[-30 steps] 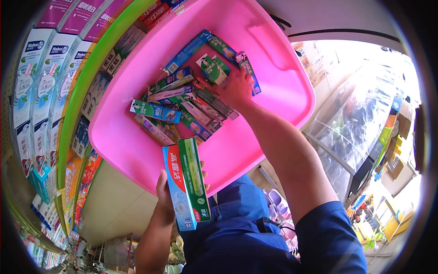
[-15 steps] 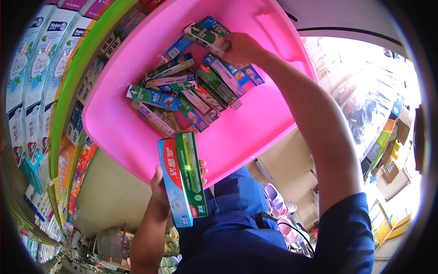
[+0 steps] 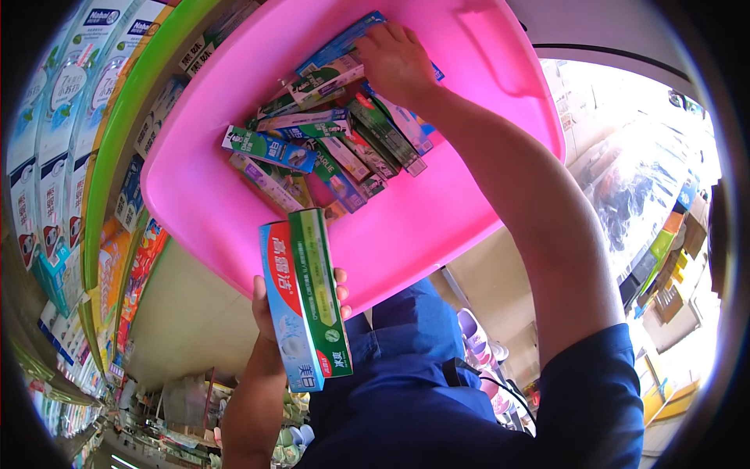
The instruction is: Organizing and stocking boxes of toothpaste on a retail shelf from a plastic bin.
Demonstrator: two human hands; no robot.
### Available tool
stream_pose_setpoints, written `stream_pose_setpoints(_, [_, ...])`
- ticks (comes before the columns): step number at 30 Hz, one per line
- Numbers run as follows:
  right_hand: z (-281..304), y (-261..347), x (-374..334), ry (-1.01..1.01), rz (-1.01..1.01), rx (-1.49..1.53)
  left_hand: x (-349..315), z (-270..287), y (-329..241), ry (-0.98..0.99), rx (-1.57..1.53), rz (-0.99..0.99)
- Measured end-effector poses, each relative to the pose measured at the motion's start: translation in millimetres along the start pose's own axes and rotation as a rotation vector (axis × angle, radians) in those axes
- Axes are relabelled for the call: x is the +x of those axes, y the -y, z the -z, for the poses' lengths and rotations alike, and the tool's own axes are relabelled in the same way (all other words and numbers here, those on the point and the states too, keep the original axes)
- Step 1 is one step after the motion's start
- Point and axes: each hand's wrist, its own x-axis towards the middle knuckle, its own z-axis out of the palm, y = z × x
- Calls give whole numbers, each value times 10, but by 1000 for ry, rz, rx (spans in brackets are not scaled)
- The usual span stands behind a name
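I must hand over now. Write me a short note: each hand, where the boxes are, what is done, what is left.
Left hand: holds two long boxes together, one blue and red, one green, at the near rim of the pink tray.
Right hand: palm down on the pile of boxes at the far side of the tray; whether it grips one cannot be seen.
Done: two boxes are out of the pile, in the left hand.
Left: many boxes lie loose in the tray. Shelves of boxed goods stand to the left.
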Motion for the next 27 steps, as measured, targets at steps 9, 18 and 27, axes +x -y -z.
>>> stream_pose_setpoints(9, [-445, -32, -1181, 1055, -957, 74, -4, -54, -116, -18, 0, -192])
stream_pose_setpoints(18, [-790, -163, -1646, 789, -1078, 149, 89, -34, -3, -80, 9, -189])
stream_pose_setpoints(27, [-40, 17, -882, 1081, -683, 117, -90, -42, -55, -142, 45, -225])
